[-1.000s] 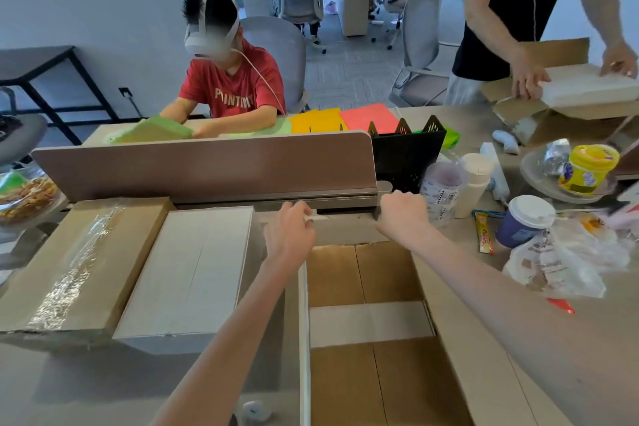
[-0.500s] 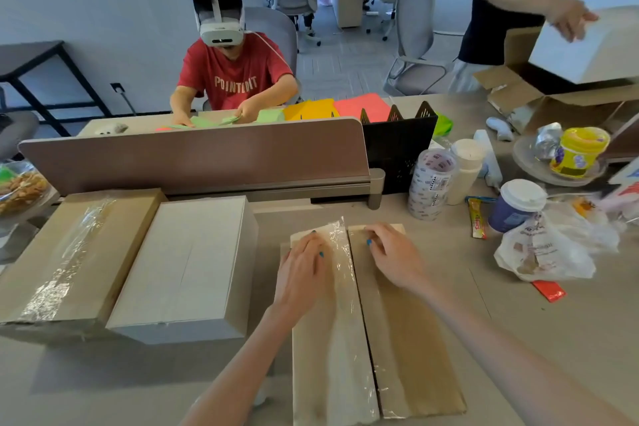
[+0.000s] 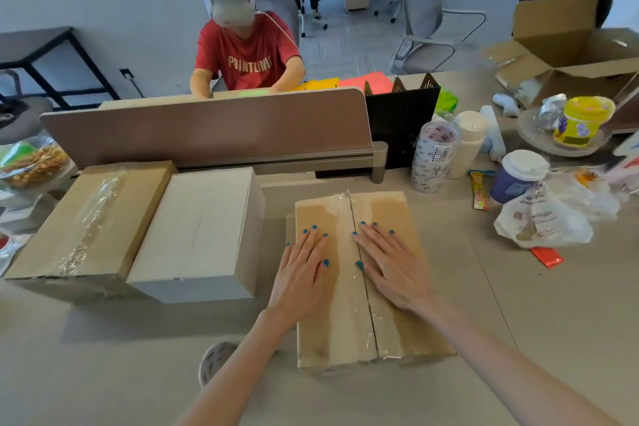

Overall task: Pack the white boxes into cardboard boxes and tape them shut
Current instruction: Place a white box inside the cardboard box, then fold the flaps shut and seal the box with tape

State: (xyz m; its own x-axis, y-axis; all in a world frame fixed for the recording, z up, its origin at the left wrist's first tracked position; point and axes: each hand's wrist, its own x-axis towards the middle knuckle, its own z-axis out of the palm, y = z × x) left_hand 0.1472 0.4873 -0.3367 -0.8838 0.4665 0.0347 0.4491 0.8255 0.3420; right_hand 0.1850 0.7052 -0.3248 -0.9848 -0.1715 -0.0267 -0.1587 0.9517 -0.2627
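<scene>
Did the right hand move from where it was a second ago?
Yes. The right hand came back toward the person, away from the desk divider it was near, and now lies flat on the cardboard box.

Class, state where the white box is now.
Head view, left of centre: the white box lies between the taped cardboard box on its left and the carton at centre.

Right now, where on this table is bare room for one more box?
Bare table lies in front of the white box, left of the tape roll. Another patch lies right of the nearest cardboard box, nearer than the plastic bag. Crowded around the paper cup.
</scene>
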